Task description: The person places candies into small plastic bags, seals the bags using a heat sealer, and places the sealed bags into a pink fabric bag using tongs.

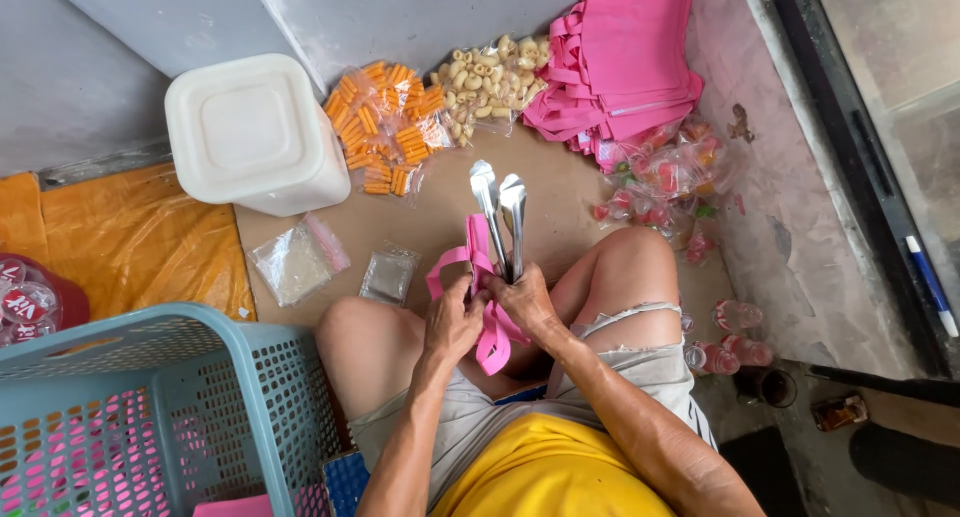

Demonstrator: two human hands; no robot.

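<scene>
I sit cross-legged on a cardboard sheet [450, 192]. My right hand [528, 305] grips metal tongs [500, 217] that point away from me, their two arms close together. My left hand [452, 323] holds a pink ribbon-like bag strip [490, 329] that loops around both hands and runs up along the tongs. Both hands meet above my lap between my knees.
A pile of pink bags [620, 62] lies far right, with clear packets of red sweets [665, 182] below it. Bags of orange snacks [390, 127] and pale ring snacks [490, 77] lie ahead, a white lidded tub [250, 132] on the left, a blue basket [150, 407] at near left.
</scene>
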